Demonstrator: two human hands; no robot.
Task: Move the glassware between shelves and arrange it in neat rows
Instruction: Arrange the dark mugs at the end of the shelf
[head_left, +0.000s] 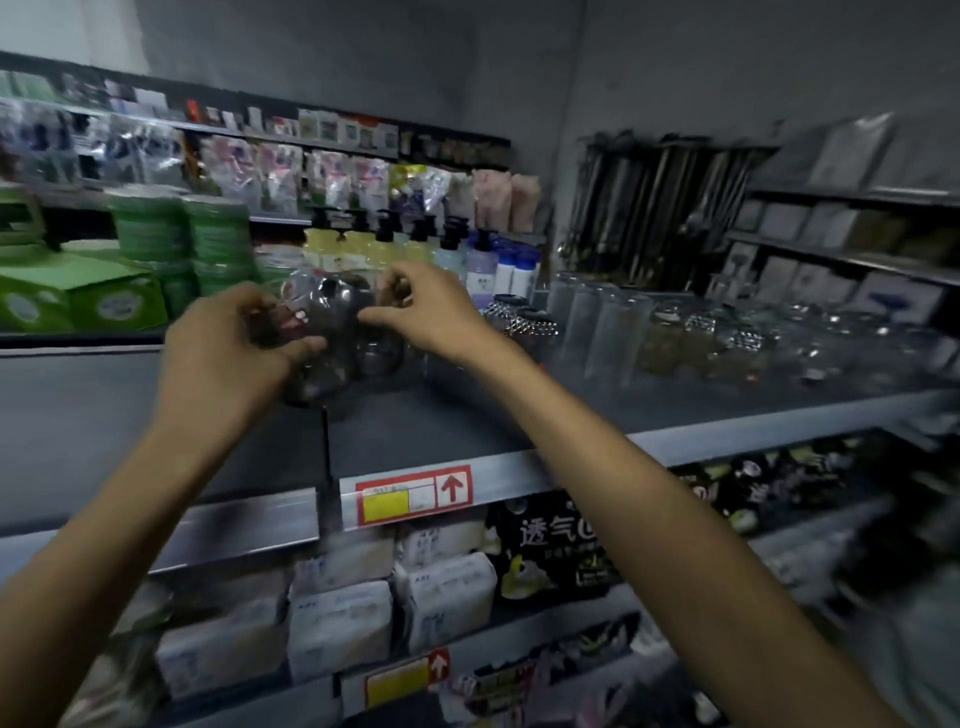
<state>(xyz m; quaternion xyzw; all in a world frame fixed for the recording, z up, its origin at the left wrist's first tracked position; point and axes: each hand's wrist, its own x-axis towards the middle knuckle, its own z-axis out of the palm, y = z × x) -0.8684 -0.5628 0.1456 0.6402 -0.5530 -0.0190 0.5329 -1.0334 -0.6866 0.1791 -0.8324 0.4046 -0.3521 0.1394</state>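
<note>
Glassware (727, 338), head view: stood grouped on the grey shelf (467, 415), above and right of the red price label (414, 493); tall glasses (597, 322) nearest the label, squat jars (667, 335) further right. One clear round glass jar (335, 322), blurred, is held above and slightly left of the label, over the shelf. It is gripped by the left hand (228, 358), fingers and thumb curled round its left side. Its right side is touched by the bent fingers of the right hand (431, 312); whether anything is pinched there cannot be told. Pump bottles (384, 244) are ranged above the label, behind the hands. Green boxes (104, 299) are seen far left of the label; white packs (447, 592) are stacked just below it.
</note>
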